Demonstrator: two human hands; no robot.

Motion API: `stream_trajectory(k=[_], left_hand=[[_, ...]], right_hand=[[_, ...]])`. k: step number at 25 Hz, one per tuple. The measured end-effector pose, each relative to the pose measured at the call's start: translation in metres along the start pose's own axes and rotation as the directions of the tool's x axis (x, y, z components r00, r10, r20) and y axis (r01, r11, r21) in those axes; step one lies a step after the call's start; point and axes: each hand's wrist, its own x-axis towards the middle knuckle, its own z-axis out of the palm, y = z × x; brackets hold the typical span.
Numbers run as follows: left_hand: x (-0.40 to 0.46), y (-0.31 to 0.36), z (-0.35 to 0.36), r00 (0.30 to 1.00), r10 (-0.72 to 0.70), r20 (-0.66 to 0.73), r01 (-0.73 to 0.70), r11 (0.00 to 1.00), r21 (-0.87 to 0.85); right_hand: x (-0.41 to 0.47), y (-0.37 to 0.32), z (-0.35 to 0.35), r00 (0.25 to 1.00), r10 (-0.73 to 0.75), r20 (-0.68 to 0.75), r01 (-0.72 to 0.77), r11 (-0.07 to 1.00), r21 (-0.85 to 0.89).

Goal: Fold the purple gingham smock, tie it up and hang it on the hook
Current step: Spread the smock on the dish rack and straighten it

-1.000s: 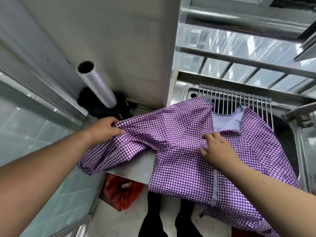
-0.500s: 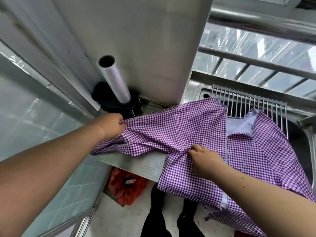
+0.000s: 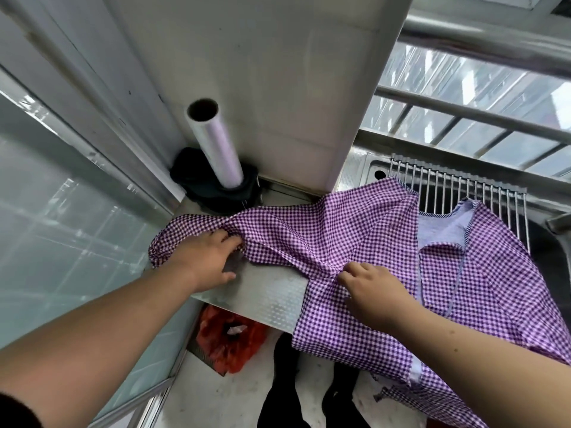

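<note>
Our left hand [image 3: 206, 261] rests on the smock [image 3: 355, 242] at its sleeve, fingers reaching over the gathered cloth and gripping it loosely; our right hand [image 3: 374, 288] pinches a crease in the body. The sleeve runs as a long band between the two hands, its cuff end just beyond our left, so the left is nearer for folding it in. The smock lies across the surface [image 3: 265, 291], spreading right over the sink rack [image 3: 463, 186] and hanging off the near edge.
</note>
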Motion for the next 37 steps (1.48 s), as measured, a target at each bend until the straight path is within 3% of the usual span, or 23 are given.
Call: stream_trajectory(k=[3,6,9,12,15,19,23,26,29,31,32,35,37], left_hand=[[0.008,0.008,0.008,0.984,-0.094,-0.149,0.076,0.99,-0.12],[0.021,0.014,0.003,0.97,-0.144,-0.194,0.112,0.979,-0.168],[0.029,0.015,-0.001,0.984,-0.052,-0.169,0.034,0.994,-0.107],[0.022,0.016,0.002,0.982,0.084,-0.17,-0.09,0.996,-0.029],[0.012,0.017,0.021,0.975,0.213,-0.062,-0.212,0.977,0.036],[0.007,0.008,0.027,0.995,0.091,0.036,-0.087,0.993,-0.084],[-0.008,-0.005,0.034,0.955,0.227,0.193,-0.239,0.97,0.041],[-0.016,-0.014,0.037,0.948,0.145,0.284,-0.197,0.967,0.163],[-0.012,-0.014,0.025,0.932,-0.09,0.352,-0.026,0.949,0.313],[-0.011,-0.006,0.012,0.884,-0.235,0.403,0.119,0.949,0.292],[-0.01,0.003,0.004,0.879,-0.234,0.414,0.117,0.95,0.289],[-0.005,0.036,-0.018,0.956,0.044,0.289,-0.141,0.936,0.323],[0.001,0.063,-0.028,0.96,0.219,0.173,-0.253,0.944,0.213]], right_hand=[[0.015,-0.021,-0.009,0.984,-0.139,-0.113,0.144,0.989,0.03],[0.041,-0.044,-0.012,0.977,-0.119,-0.178,0.136,0.987,0.086],[0.065,-0.058,-0.01,0.988,-0.047,-0.148,0.072,0.983,0.169],[0.073,-0.063,-0.001,1.0,0.004,-0.015,-0.001,0.978,0.21],[0.07,-0.065,0.007,0.997,0.01,0.08,-0.025,0.982,0.185],[0.07,-0.065,0.005,0.996,-0.058,0.061,0.055,0.997,0.058],[0.068,-0.058,0.001,0.972,-0.194,0.134,0.197,0.98,-0.006],[0.055,-0.051,-0.003,0.952,-0.256,0.167,0.252,0.967,0.046],[0.028,-0.034,-0.002,0.999,-0.028,0.039,0.019,0.972,0.233],[0.01,-0.014,0.003,0.97,0.241,0.008,-0.229,0.912,0.341],[-0.002,-0.001,0.008,0.93,0.367,0.018,-0.345,0.855,0.388],[-0.041,0.04,0.03,0.762,0.633,0.136,-0.607,0.625,0.491],[-0.064,0.059,0.043,0.657,0.714,0.244,-0.701,0.459,0.546]])
